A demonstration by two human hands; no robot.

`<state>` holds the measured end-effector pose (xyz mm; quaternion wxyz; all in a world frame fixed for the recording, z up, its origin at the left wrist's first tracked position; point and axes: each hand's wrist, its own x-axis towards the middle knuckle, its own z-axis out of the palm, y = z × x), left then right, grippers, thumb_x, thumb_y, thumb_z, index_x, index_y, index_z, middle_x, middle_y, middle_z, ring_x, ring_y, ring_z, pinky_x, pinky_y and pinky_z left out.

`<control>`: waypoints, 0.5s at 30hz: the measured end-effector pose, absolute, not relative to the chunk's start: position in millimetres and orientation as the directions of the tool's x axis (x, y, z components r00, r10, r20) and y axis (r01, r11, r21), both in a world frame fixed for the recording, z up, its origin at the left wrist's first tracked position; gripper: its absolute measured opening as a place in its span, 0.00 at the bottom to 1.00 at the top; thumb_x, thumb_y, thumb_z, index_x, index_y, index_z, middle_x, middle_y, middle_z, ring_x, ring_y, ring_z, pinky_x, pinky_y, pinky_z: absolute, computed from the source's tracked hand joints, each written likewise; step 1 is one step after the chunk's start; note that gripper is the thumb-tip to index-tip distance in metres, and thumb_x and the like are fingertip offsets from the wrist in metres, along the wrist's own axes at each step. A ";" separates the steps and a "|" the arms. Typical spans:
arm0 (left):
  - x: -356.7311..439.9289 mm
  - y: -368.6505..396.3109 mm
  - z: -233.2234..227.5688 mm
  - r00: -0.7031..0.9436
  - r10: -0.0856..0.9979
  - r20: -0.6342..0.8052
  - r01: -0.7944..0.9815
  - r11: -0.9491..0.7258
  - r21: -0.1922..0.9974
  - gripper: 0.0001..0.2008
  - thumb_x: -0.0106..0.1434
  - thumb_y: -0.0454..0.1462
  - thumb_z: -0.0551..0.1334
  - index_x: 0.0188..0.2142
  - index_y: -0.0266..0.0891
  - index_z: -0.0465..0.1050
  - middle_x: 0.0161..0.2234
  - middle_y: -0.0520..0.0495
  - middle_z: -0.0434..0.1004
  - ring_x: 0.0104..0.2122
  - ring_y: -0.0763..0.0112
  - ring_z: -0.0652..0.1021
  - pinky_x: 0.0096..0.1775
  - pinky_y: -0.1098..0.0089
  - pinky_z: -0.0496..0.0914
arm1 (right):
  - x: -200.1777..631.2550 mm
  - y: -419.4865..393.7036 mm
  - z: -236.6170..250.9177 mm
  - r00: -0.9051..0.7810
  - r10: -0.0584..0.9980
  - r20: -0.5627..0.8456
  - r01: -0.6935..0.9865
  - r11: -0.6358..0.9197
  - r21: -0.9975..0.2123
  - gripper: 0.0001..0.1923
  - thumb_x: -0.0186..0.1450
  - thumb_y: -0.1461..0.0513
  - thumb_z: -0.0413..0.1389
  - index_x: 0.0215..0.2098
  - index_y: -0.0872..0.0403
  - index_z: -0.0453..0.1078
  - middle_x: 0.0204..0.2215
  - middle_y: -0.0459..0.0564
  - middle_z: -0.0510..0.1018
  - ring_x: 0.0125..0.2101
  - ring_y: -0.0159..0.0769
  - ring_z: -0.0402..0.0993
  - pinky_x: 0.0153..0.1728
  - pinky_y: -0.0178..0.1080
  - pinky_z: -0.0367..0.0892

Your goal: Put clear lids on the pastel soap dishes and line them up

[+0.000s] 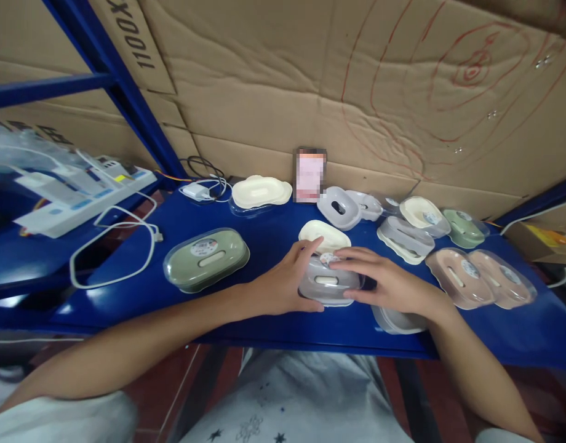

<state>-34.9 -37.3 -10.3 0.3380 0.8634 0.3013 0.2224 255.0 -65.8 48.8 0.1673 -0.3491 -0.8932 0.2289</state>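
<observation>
A grey soap box [326, 288] with a clear lid and a round sticker sits near the table's front edge. My left hand [287, 280] grips its left side, thumb and fingers spread along the edge. On its other side, my right hand [387, 280] holds the lid's top and right edge with bent fingers. Just behind the box lies a cream oval soap tray [322, 234], partly hidden by my left fingers. Under my right wrist, another grey piece with a clear cover [398, 320] is partly covered.
A green lidded soap box [213, 258] stands at left. Cream pieces [261, 192] lie behind it near a white charger [195, 192]. Grey parts [342, 208], a cream box [421, 212] and pink boxes [461, 277] crowd the right. A blurred-out upright item [309, 175] leans against cardboard.
</observation>
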 end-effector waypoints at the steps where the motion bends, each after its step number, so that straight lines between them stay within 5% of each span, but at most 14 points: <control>1: -34.7 -38.5 -9.0 0.721 0.666 0.190 0.382 -0.611 0.693 0.69 0.57 0.50 0.80 0.79 0.49 0.29 0.75 0.29 0.49 0.75 0.38 0.59 0.69 0.37 0.64 | 253.4 -66.9 48.3 -0.712 0.692 0.123 0.541 0.652 -0.532 0.28 0.73 0.54 0.64 0.70 0.38 0.70 0.71 0.52 0.71 0.70 0.48 0.67 0.69 0.55 0.69; 7: -34.7 -41.4 0.6 0.784 0.602 0.154 0.468 -0.734 0.492 0.51 0.65 0.51 0.75 0.77 0.47 0.48 0.71 0.32 0.61 0.70 0.39 0.68 0.67 0.40 0.66 | 249.9 -72.1 48.0 -0.733 0.674 0.086 0.518 0.636 -0.573 0.29 0.74 0.54 0.64 0.72 0.38 0.67 0.71 0.51 0.69 0.70 0.45 0.66 0.71 0.52 0.67; 15: -36.0 -41.2 0.6 0.804 0.571 0.168 0.478 -0.788 0.387 0.51 0.68 0.55 0.71 0.78 0.44 0.45 0.71 0.29 0.62 0.70 0.39 0.69 0.66 0.43 0.68 | 249.8 -77.7 48.5 -0.731 0.681 0.036 0.545 0.615 -0.569 0.34 0.74 0.55 0.63 0.75 0.33 0.61 0.69 0.50 0.67 0.71 0.45 0.64 0.71 0.53 0.66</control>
